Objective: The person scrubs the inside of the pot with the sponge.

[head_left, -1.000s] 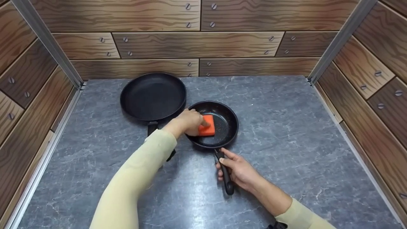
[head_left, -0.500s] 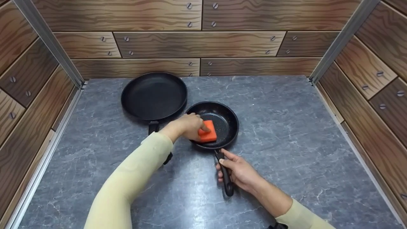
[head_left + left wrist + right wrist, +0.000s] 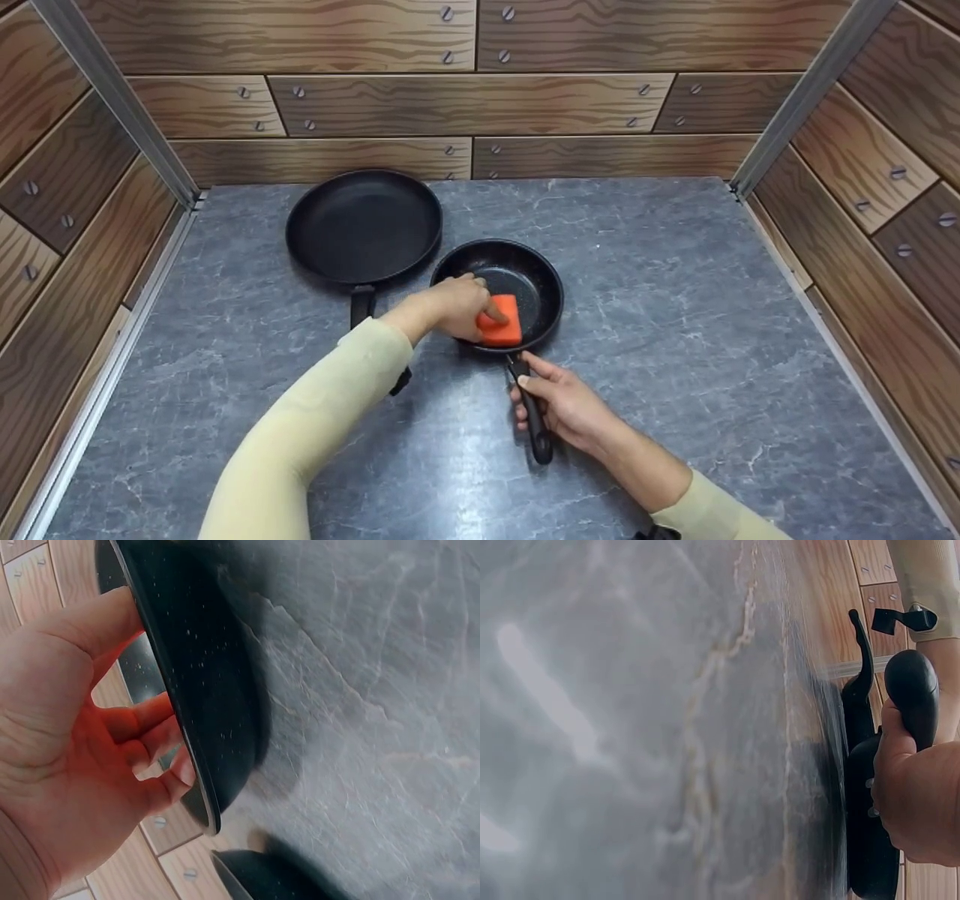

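Observation:
In the head view, my left hand (image 3: 456,306) pinches an orange sponge (image 3: 511,316) against the inside of a small black frying pan (image 3: 546,289), near the side closest to the handle. My right hand (image 3: 574,405) grips that pan's black handle (image 3: 538,439), thumb on top and fingers beneath. The left wrist view shows the left hand (image 3: 82,712) reaching over the rim of the speckled pan (image 3: 206,667); the sponge is hidden there. In the right wrist view the right hand (image 3: 922,795) is wrapped around the handle (image 3: 911,686).
A larger black frying pan (image 3: 364,225) lies at the back left, its handle (image 3: 361,301) partly behind the left forearm. Grey marbled tabletop (image 3: 675,315) surrounds both pans. Wood-patterned panels (image 3: 465,105) and metal corner posts (image 3: 810,90) bound the table at the back and sides.
My left hand has slid the sponge across the pan's inside toward the handle and slightly right. The right hand keeps its grip on the handle, and the larger pan stays put.

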Demonstrator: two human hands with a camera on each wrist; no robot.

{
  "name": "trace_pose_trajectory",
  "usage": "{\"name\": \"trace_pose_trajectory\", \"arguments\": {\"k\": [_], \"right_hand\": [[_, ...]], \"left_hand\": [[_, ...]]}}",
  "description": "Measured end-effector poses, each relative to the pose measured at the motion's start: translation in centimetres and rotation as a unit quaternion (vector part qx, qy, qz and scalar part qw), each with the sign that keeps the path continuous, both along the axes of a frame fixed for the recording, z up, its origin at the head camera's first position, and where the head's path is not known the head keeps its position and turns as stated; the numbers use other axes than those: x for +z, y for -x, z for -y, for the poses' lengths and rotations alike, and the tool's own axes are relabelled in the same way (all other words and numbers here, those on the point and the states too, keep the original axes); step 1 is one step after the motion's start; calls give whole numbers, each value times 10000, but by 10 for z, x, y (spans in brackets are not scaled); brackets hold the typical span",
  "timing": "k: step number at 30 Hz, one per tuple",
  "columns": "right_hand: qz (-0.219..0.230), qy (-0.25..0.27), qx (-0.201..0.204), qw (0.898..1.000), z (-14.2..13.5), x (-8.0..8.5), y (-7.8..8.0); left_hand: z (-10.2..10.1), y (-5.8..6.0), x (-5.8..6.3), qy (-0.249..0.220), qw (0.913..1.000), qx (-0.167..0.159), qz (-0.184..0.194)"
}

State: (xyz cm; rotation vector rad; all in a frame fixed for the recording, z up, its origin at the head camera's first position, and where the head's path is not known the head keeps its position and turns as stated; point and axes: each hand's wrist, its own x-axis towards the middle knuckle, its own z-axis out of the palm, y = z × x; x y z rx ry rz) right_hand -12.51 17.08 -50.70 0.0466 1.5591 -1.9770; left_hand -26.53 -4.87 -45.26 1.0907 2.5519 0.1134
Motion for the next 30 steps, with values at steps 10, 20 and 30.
{"name": "trace_pose_trajectory", "arguments": {"k": [10,20,30], "right_hand": [[41,-100,136,9998,-1,1,1],[17,-81,159,9998,-3,-2,3],[41,9,135,9999,-3,-1,3]], "left_hand": [[-5,-3,-6,-135,9994,-97,-295],[-12,-2,-15,-132,9976,-242,-633],[-21,4,-18,-157,9983,-76,-556]]}}
